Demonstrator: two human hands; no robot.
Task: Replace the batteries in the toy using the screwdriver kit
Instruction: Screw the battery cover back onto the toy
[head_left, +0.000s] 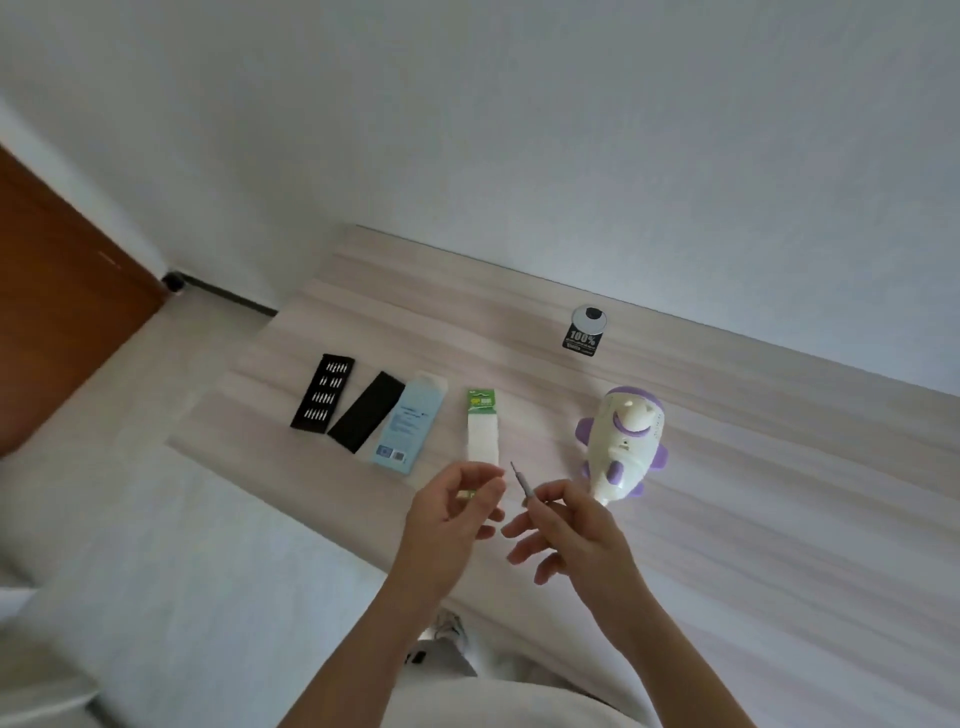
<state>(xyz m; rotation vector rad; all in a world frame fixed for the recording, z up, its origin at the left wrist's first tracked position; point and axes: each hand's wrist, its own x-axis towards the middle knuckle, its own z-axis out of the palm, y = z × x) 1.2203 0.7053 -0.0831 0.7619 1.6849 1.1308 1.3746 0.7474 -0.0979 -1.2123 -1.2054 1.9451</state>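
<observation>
Item 1. Work surface: a pale wood-grain table against a white wall. The kit is laid out in a row near its left end, each piece separate and face up, evidently so that parts can be picked without searching.

Item 2. Kit: a black rectangular bit tray with rows of silver bits lies furthest left. A plain black flat cover lies just beside it, and next comes a light blue cardboard box.

Item 3. Batteries: a white pack with a green header card lies between the box and the toy, apparently unopened.

Item 4. Task object: the white and purple plastic aeroplane-shaped toy rests on the table to the right, just beyond the right hand. Neither hand touches it. No battery hatch can be made out.

Item 5. Right hand: thumb and forefinger pinch a slim grey screwdriver, tip raised toward the left hand. The other fingers are spread loosely.

Item 6. Left hand: fingers curled, fingertips close to the tool tip. Whether they pinch a small part cannot be told.

Item 7. Assessment: the tool is held up between the hands, probably for fitting or checking a bit. The task appears at an early stage.

Item 8. Other: a round grey cable grommet with a black sticker sits toward the back edge.
</observation>
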